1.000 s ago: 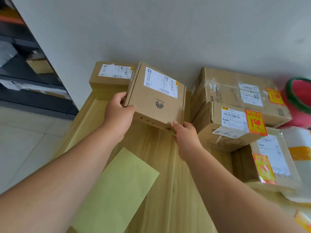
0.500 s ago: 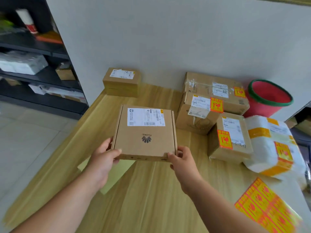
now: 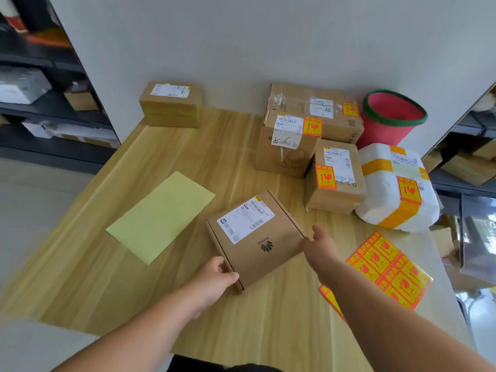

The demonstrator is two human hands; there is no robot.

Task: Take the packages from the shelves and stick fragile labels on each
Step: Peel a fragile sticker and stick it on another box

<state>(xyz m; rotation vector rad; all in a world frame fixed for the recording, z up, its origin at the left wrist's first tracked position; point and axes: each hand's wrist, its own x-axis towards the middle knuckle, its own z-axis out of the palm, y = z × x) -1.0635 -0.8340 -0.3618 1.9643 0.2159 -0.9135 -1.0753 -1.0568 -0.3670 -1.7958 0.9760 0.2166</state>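
Observation:
A flat brown cardboard box (image 3: pixel 271 245) with a white shipping label and a black logo lies turned at an angle on the wooden table (image 3: pixel 188 304). My left hand (image 3: pixel 214 277) grips its near left corner. My right hand (image 3: pixel 320 244) touches the box's right corner with its fingers relaxed. A sheet of orange-and-yellow fragile labels (image 3: pixel 389 269) lies to the right of the box, and a strip of the same labels (image 3: pixel 331 299) shows beside my right forearm. Three brown boxes (image 3: pixel 335 178) and a white foam package (image 3: pixel 397 189) at the back right carry fragile labels.
A pale yellow backing sheet (image 3: pixel 161 216) lies left of the box. An unlabelled brown box (image 3: pixel 171 104) stands by the wall. A red bucket (image 3: pixel 389 116) with a green rim stands at the back right. Dark shelves (image 3: pixel 48 103) with parcels stand at the left.
The box came down from the air onto the table and turned clockwise. My right hand slid from its near edge to its right corner and loosened. The view pulled back.

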